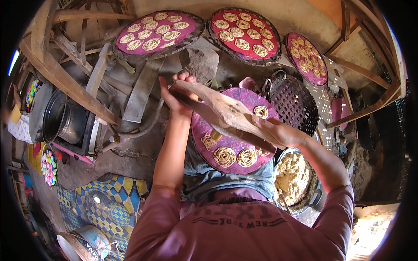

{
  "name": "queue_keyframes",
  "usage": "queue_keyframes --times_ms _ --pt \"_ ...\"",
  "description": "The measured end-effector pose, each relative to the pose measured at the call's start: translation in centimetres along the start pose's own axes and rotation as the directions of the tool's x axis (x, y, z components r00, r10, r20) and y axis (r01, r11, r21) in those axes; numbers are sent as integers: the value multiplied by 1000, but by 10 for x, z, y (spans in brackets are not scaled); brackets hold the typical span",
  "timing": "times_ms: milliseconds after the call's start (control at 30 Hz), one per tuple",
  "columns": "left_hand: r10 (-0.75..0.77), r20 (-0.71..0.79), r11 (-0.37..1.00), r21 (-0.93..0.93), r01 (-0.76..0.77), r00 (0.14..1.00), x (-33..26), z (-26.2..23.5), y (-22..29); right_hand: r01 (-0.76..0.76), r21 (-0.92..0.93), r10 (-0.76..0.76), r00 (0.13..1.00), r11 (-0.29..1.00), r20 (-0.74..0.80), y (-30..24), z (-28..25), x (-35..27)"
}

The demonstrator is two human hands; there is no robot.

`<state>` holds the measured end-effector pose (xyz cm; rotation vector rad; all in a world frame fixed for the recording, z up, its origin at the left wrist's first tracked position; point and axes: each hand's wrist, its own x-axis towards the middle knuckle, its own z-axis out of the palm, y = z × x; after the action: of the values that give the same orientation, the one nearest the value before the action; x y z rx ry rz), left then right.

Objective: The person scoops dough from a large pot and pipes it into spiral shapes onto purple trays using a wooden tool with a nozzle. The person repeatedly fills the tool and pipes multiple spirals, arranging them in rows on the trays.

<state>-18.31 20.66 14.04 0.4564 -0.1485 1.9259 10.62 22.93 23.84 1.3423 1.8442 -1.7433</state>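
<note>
Rough earthen yard under a timber frame, seen from the head camera; patterned mat [109,204] on the ground at lower left, steel pots [65,122] beyond it. At the centre, a long wooden press [222,113] held across a round purple-lined tray [237,130], gripped at both ends. Left hand [176,93] wrapped around the far upper end of the handle, fingers curled tight; right hand [278,130] clamped over the near lower end, pushing down. Directly beneath the grip, pale noodle coils [235,156] laid on the tray: one near its top edge, several along its lower edge, the middle hidden by the press. Judged from this, squeezing in hand, with the tray only partly filled; next move likely to call for shifting the press over a bare patch of purple lining and steady downward pressure from both ends, so the strands fall in a neat ring without overlapping a neighbour. Just below the right hand, a metal basin [311,198] holding crumbly yellowish dough [289,176] with a stick poking into it. Just beyond the same hand, a dark woven basket [296,102], contents not discernible. Well beyond the left hand, three more round trays [159,32] leaning against the wall, each covered with finished coils. Colourful items [48,167] in a small tub well apart at left.
</note>
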Motion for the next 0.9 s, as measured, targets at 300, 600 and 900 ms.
queue_keyframes --times_ms 300,600,900 --pt "-36 -28 998 51 37 999 -8 -7 -3 162 73 -161 987 984 -9 17 4 -3" --pt "-254 -193 939 187 290 948 3 -30 -8 288 76 -290 957 955 16 35 -14 -1" --pt "-352 -565 39 787 615 746 -95 0 -32 344 69 -345 939 936 -5 48 -10 -9"
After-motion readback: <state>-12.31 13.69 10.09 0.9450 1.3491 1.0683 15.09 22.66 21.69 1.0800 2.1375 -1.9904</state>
